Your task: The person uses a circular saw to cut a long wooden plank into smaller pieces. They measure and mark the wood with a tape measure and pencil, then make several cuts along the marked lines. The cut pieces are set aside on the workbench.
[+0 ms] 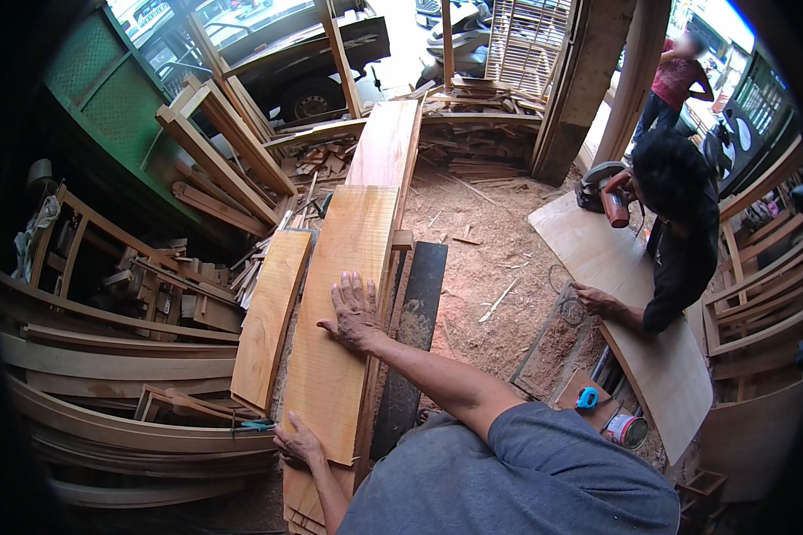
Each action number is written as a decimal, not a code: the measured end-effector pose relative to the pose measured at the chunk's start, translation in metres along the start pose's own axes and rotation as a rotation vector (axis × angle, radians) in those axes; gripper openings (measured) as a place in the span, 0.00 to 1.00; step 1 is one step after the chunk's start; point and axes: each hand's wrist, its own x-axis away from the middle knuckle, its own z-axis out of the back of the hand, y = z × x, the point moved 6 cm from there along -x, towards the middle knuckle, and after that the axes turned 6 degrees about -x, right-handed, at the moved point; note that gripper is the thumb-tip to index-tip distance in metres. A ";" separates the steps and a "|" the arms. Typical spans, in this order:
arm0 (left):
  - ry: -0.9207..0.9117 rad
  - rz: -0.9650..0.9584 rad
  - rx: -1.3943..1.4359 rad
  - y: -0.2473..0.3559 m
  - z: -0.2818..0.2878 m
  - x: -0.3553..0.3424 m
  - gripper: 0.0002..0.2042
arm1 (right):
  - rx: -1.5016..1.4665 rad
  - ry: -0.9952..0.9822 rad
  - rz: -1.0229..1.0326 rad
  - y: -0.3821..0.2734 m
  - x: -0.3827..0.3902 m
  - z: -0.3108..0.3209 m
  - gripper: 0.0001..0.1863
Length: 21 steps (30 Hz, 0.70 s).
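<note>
Your right hand [355, 312] lay flat and open, fingers spread, palm down on the upper face of the long orange plank [339, 312]. Your left hand [299, 443] was curled around that plank's near left corner, thumb side on the edge. The plank ran away from you, stacked on other boards beneath it.

Just left of your right hand, a shorter plank [272, 316] lay alongside, tilted. Just right of it, a dark board [415, 330] carried a patch of sawdust. Beyond your fingertips, a reddish plank [385, 143] continued the line.

Well to the right, another person [678, 241] bent over a curved plywood sheet [633, 312], one hand on it, the other on a red power tool [611, 201]. A paint tin [628, 431] stood near its lower end.
</note>
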 end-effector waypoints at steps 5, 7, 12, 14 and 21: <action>0.020 -0.022 0.082 -0.002 -0.004 -0.002 0.31 | -0.031 -0.012 -0.001 0.000 0.000 0.001 0.53; 0.017 -0.028 0.095 -0.003 -0.005 -0.003 0.31 | -0.026 0.001 0.006 -0.001 0.000 0.001 0.53; 0.026 -0.031 0.061 -0.003 -0.005 -0.003 0.31 | 0.016 0.060 0.018 -0.001 0.001 0.001 0.53; 0.022 -0.038 0.091 -0.002 -0.004 -0.003 0.31 | -0.007 0.056 0.021 0.000 0.001 0.000 0.53; 0.002 -0.021 0.084 0.000 -0.001 0.000 0.31 | 0.011 0.029 0.018 0.000 0.000 0.000 0.53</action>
